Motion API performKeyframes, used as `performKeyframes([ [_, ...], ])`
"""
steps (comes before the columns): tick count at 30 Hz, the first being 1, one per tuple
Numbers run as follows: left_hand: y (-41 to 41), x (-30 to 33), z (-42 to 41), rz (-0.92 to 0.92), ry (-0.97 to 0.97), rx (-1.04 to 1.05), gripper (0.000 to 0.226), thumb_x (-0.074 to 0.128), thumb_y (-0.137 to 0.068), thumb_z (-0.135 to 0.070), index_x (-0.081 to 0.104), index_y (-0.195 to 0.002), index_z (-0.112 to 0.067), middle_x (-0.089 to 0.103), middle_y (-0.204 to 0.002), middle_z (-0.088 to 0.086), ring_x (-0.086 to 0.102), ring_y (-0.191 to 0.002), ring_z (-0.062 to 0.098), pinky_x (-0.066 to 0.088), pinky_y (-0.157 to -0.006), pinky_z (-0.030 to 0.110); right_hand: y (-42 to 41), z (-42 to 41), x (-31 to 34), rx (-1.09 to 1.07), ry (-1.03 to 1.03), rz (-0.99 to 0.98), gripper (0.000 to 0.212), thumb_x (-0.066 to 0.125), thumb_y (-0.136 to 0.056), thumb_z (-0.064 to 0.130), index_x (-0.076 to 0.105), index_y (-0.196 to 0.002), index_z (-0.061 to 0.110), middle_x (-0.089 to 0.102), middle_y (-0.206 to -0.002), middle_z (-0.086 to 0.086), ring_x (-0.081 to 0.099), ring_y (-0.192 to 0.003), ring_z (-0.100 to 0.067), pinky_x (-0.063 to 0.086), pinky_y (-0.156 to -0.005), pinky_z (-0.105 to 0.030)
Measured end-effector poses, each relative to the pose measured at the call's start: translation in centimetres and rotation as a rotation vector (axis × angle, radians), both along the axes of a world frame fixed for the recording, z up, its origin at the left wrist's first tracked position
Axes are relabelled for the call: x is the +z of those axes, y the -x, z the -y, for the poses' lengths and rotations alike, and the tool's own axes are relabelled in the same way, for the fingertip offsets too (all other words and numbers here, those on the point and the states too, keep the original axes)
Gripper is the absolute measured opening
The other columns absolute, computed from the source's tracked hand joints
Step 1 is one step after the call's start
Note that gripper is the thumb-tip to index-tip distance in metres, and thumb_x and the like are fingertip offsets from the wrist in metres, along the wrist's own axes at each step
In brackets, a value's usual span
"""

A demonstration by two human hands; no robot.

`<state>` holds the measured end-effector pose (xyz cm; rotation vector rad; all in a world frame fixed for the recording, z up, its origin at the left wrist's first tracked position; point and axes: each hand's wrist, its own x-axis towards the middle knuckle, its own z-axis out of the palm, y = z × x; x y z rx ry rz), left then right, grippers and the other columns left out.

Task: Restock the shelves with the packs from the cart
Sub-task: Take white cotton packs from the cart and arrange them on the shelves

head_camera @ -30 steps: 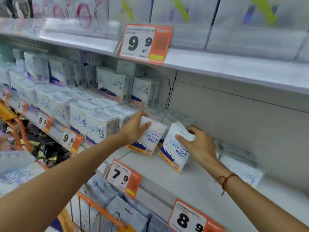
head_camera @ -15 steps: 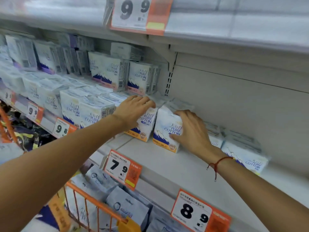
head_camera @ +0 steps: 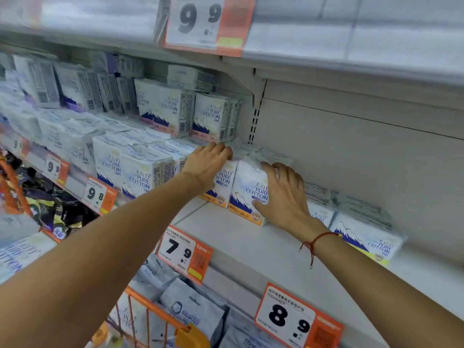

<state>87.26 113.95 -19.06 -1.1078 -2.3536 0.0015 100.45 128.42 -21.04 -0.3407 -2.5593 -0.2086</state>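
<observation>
Two white "PURE COTTON" packs with a blue mountain print stand side by side on the grey shelf (head_camera: 241, 249). My left hand (head_camera: 206, 167) lies over the top and front of the left pack (head_camera: 224, 184), fingers curled over its upper edge. My right hand (head_camera: 283, 194) grips the right pack (head_camera: 247, 194), thumb on its front and fingers over its top. Both packs sit upright on the shelf, touching each other. The orange wire cart (head_camera: 155, 312) with more packs in it is below at the bottom left.
Rows of like packs (head_camera: 140, 172) fill the shelf to the left, with more stacked behind (head_camera: 165, 109). Two flat packs (head_camera: 364, 229) lie to the right. Orange price tags (head_camera: 184, 252) line the shelf edge. Another shelf (head_camera: 351, 54) hangs close above.
Both hands have pushed the two packs further back and closer together on the shelf. The packs now stand upright. My view has moved nearer.
</observation>
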Motion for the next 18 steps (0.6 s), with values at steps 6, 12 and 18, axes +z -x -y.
performKeyframes([
  [6, -4.3, 2.3, 5.0, 0.062, 0.064, 0.022, 0.067, 0.067, -0.079, -0.012, 0.037, -0.138, -0.023, 0.029, -0.147, -0.002, 0.025, -0.136, 0.019, 0.029, -0.107, 0.033, -4.0, 2.8, 1.1, 0.090, 0.136, -0.037, 0.082, 0.067, -0.079, 0.033, 0.023, -0.146, 0.018, 0.029, -0.143, -0.008, 0.027, -0.131, -0.027, 0.022, -0.110, -0.040],
  [12, -12.5, 2.0, 16.8, 0.172, -0.021, 0.013, 0.060, 0.067, -0.080, -0.016, 0.044, -0.134, -0.022, 0.031, -0.149, -0.001, 0.027, -0.136, 0.022, 0.037, -0.099, 0.039, -8.3, 12.4, -1.3, 0.344, 0.579, -0.089, 0.059, 0.063, -0.087, 0.022, 0.034, -0.138, 0.017, 0.028, -0.139, -0.004, 0.023, -0.133, -0.018, 0.023, -0.105, -0.026],
  [18, -18.0, -2.3, 27.6, 0.273, -0.251, 0.288, 0.048, 0.069, -0.082, -0.026, 0.054, -0.128, -0.023, 0.045, -0.141, -0.001, 0.039, -0.130, 0.026, 0.036, -0.100, 0.040, -9.8, 21.6, -3.5, 0.631, 0.597, 0.111, 0.037, 0.056, -0.091, 0.022, 0.048, -0.127, 0.020, 0.040, -0.128, 0.002, 0.034, -0.120, -0.013, 0.028, -0.090, -0.020],
])
